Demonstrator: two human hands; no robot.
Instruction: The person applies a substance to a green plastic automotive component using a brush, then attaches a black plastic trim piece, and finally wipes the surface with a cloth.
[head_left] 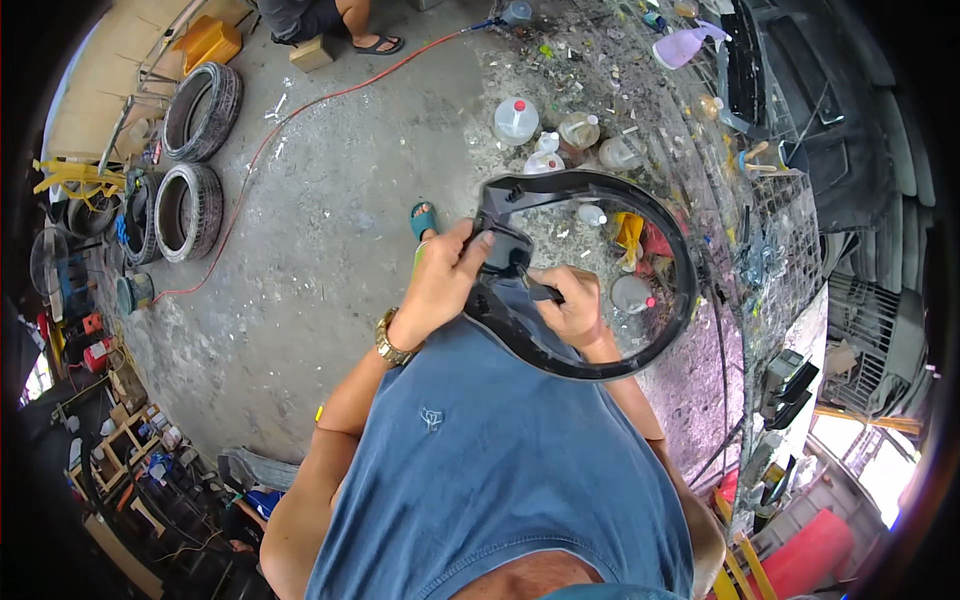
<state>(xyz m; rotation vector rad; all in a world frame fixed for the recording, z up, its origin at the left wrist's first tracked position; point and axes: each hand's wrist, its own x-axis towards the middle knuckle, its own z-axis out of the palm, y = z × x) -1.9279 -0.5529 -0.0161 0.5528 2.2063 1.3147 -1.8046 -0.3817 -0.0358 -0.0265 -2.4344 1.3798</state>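
Observation:
A large black ring-shaped plastic part (686,265) is held up in front of my chest. My left hand (441,277) is closed on its left side, with the thumb on a dark block (508,250) there. Within the ring's opening, my right hand (570,303) is closed round a short dark handle-like piece (541,288) that points at the block. Whether this piece is a separate tool or belongs to the ring, I cannot tell. The ring's lower rim crosses over my right forearm. Fingers under the block are hidden.
Several plastic jugs (516,122) stand on the stained concrete beyond the ring. Tyres (188,212) lie at the left, near a red hose (262,150) running across the floor. A person (368,22) sits at the far edge. A wire-mesh rack (785,225) and dark car panels (835,110) line the right.

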